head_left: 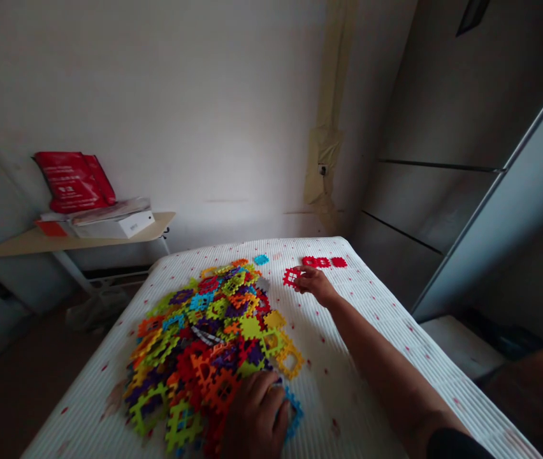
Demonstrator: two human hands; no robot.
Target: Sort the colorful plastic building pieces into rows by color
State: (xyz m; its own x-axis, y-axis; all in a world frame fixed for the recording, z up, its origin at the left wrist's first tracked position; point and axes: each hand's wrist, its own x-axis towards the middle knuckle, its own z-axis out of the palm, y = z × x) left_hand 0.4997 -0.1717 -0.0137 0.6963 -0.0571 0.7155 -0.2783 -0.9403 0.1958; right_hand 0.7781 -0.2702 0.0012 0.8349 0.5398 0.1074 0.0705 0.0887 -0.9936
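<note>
My right hand (317, 284) reaches over the right side of the bed and pinches a red interlocking plastic tile (291, 278) with a window-like grid. The tile is just above or against the white bedcover; I cannot tell which. My left hand (258, 411) rests on the near edge of a large heap of colourful notched tiles (214, 312), fingers bent but not closed around anything I can see. Beside it, a blue tile (294, 414) is partly covered. Beyond my right hand, red tiles (323, 262) lie in a short row.
The heap covers the left-middle of the white ribbed bedcover (348, 401). A lone blue tile (261, 259) lies near the far edge. At left, a small table (18, 245) bears a red bag (73, 182) and a white box (130, 224). A wardrobe (410, 191) stands at right.
</note>
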